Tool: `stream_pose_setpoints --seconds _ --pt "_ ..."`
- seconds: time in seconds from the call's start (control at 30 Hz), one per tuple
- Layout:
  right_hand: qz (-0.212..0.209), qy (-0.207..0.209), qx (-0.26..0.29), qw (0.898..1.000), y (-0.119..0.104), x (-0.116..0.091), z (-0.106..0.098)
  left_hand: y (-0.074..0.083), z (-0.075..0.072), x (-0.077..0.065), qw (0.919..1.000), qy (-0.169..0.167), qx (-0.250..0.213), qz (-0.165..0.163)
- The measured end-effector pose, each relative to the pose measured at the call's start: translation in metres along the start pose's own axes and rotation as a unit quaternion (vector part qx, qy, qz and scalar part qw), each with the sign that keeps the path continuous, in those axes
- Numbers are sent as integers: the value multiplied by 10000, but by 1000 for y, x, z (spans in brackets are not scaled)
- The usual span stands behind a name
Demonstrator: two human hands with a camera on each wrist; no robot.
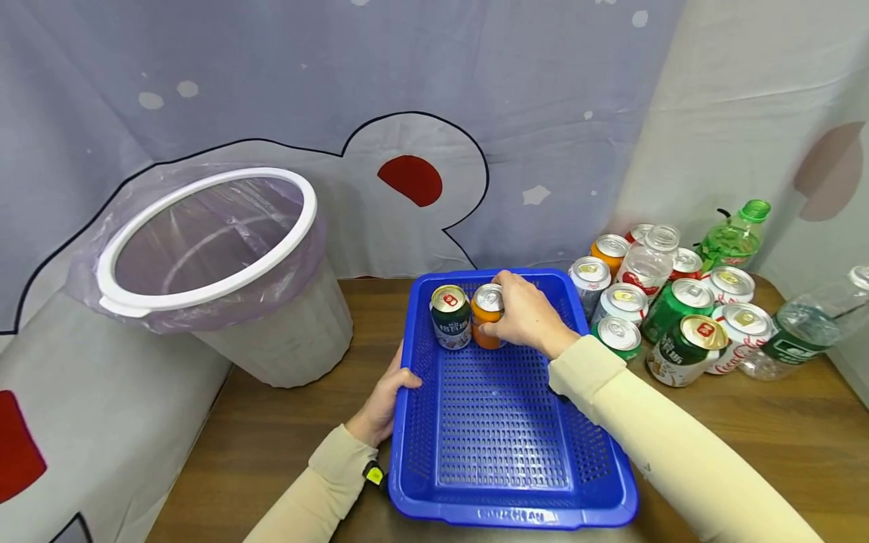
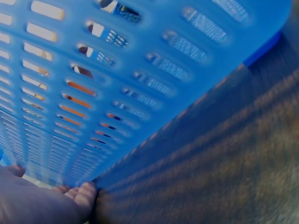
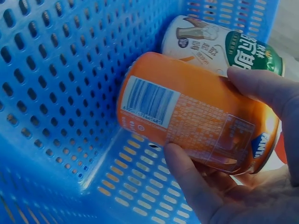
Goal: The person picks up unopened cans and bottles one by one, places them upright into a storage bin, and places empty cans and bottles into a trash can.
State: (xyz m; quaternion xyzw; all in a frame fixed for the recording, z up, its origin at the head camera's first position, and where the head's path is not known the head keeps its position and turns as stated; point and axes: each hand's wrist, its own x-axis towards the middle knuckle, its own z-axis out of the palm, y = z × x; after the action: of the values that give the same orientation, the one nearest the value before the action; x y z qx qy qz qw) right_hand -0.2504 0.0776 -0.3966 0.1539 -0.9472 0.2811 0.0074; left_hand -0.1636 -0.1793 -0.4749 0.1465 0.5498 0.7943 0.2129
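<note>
A blue plastic basket [image 1: 502, 430] with slotted walls lies on the wooden table. My right hand [image 1: 528, 311] reaches into its far end and grips an orange soda can [image 3: 187, 112], thumb on one side and fingers on the other. Beside that can, on its left, a dark green and white can [image 1: 451, 320] stands upright in the basket's far left corner. My left hand [image 1: 385, 400] holds the basket's left side, its thumb over the rim. Seen from the left wrist, its fingers [image 2: 86, 193] lie against the slotted wall.
At the right, several cans [image 1: 686, 302] stand close together with a clear bottle [image 1: 648, 264], a green bottle [image 1: 736, 237] and a tilted clear bottle with a green label [image 1: 808, 328]. A bin [image 1: 292, 332] lined with a purple bag stands at the left. A patterned cloth [image 1: 543, 113] hangs behind.
</note>
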Motion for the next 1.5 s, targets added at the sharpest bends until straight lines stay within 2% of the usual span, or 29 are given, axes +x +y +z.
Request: stream_pose_setpoints --seconds 0.87,1.27,1.5 --pt "-370 -410 -176 9983 3 -20 -22 -1 -1 0 10000 45 -24 -83" --pt "-346 -49 434 9984 -2 -45 -55 1 -1 0 10000 35 32 -29" --pt "-378 318 536 9973 4 -63 -74 0 0 0 10000 29 15 -32"
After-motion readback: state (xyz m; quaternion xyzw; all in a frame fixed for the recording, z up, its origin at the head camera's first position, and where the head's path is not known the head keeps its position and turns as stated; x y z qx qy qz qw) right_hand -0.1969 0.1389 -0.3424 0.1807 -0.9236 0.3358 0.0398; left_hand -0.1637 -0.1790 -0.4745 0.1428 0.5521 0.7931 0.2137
